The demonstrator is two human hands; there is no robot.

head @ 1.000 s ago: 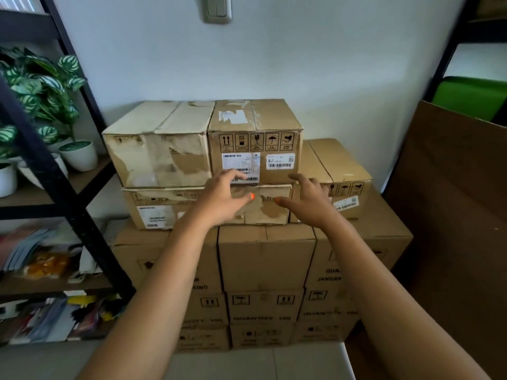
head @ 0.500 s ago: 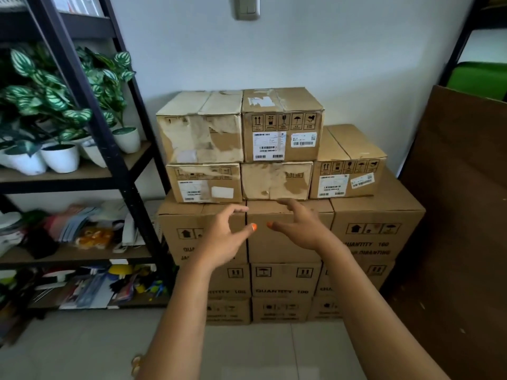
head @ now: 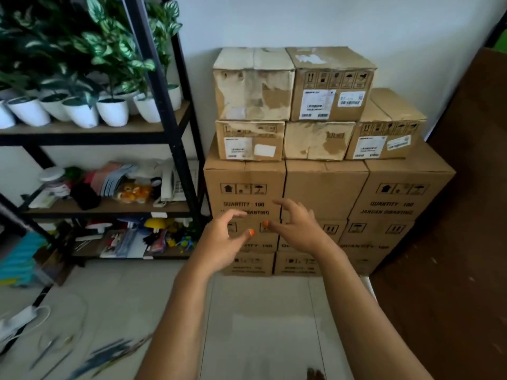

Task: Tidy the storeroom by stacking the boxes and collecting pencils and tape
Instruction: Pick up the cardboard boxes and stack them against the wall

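Our left hand (head: 225,239) and right hand (head: 295,229) hang empty, fingers loose, before the stacked cardboard boxes (head: 293,105). Next we think we grab the blurry pencils (head: 109,352), maybe, on the floor (head: 260,311).

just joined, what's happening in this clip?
A person is tidying a storeroom. Both hands are empty: the left hand and right hand hang in the air with loosely curled fingers, in front of the stacked cardboard boxes against the wall, touching none of them. The small boxes sit in two tiers on top of the big ones. What look like pencils lie scattered and blurred on the floor at lower left, not yet collected. No tape can be made out.
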